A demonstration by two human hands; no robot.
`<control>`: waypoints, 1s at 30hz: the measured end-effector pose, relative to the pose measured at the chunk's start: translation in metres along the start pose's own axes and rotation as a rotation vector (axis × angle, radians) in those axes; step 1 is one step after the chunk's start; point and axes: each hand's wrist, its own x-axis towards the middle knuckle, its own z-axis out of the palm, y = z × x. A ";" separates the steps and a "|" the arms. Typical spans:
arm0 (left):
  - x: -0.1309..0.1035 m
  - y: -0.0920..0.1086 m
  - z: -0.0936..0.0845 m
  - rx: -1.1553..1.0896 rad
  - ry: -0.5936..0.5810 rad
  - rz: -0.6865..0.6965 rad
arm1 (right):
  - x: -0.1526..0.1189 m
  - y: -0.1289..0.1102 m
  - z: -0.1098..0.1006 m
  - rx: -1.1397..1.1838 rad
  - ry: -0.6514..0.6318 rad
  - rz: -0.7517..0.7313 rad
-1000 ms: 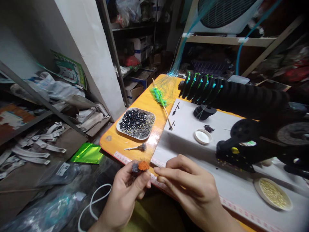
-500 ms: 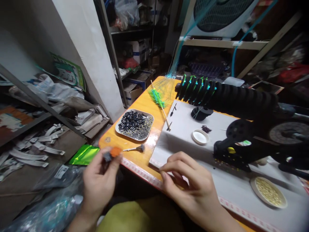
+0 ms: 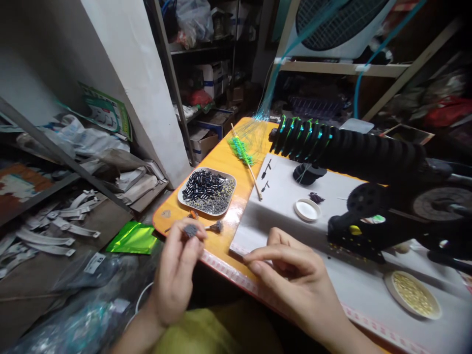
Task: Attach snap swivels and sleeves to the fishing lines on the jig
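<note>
My left hand (image 3: 179, 268) is closed, its fingertips around a small dark grey tuft (image 3: 190, 230) whose kind I cannot make out. Just beyond those fingers a small orange piece (image 3: 192, 215) shows by the tray's near edge; whether the hand touches it is unclear. Beside the fingers lies a small brush (image 3: 217, 226) with grey bristles and a pale handle. My right hand (image 3: 291, 270) hovers over the table's front edge, thumb and forefinger pinched together. Anything between those fingertips is too small or hidden to see.
A white tray (image 3: 233, 199) holds black tubes and small grey pieces. Near it lies a stick with green fibres (image 3: 241, 150). A black machine (image 3: 350, 157) occupies the right, with a white lid (image 3: 307, 210) and a dish of gold bits (image 3: 438, 313) close by.
My left hand has moved right and turned, so the grey tuft now faces up. The orange piece, earlier at its fingertips, now appears beyond them, near the tray. My right hand has barely shifted.
</note>
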 end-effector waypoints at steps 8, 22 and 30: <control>-0.035 0.000 0.047 -0.458 -0.303 -0.293 | -0.005 0.004 0.008 0.419 -0.039 0.153; -0.037 0.014 0.055 -0.604 -0.176 -0.450 | -0.005 -0.005 0.007 0.394 -0.024 0.139; -0.038 0.013 0.044 -0.570 -0.241 -0.410 | -0.003 -0.003 0.003 0.272 -0.024 0.073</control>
